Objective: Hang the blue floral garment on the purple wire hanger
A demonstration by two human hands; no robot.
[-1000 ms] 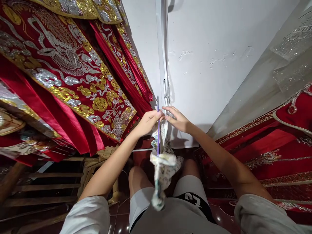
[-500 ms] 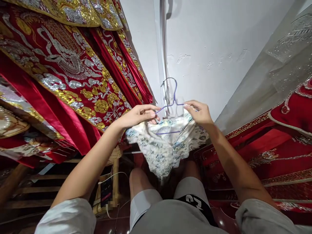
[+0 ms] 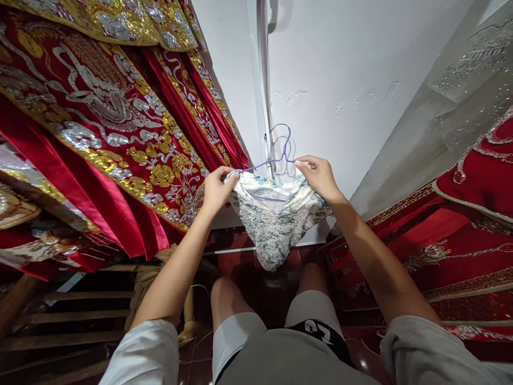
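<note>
A white garment with a blue-green floral print (image 3: 272,224) hangs on a thin purple hanger (image 3: 285,144), its hook pointing up in front of the white wall. My left hand (image 3: 221,187) pinches the garment's left shoulder where it lies over the hanger's arm. On the other side, my right hand (image 3: 317,175) grips the right shoulder near the base of the hook, thumb and fingers pressed together. The hanger's lower bar shows through the neck opening. The garment's lower part hangs above the floor, between the hands and my knees.
Red robes with gold and silver embroidery (image 3: 160,155) hang at the left. More red beaded garments (image 3: 452,251) and a sheer sparkling white fabric (image 3: 473,101) are on the right. A wooden slatted bench (image 3: 88,295) stands low left. A white wall (image 3: 344,64) rises ahead.
My left hand has moved left and now pinches the garment's left shoulder. The garment and hanger have risen slightly. My right hand has shifted a little up and left, still gripping.
</note>
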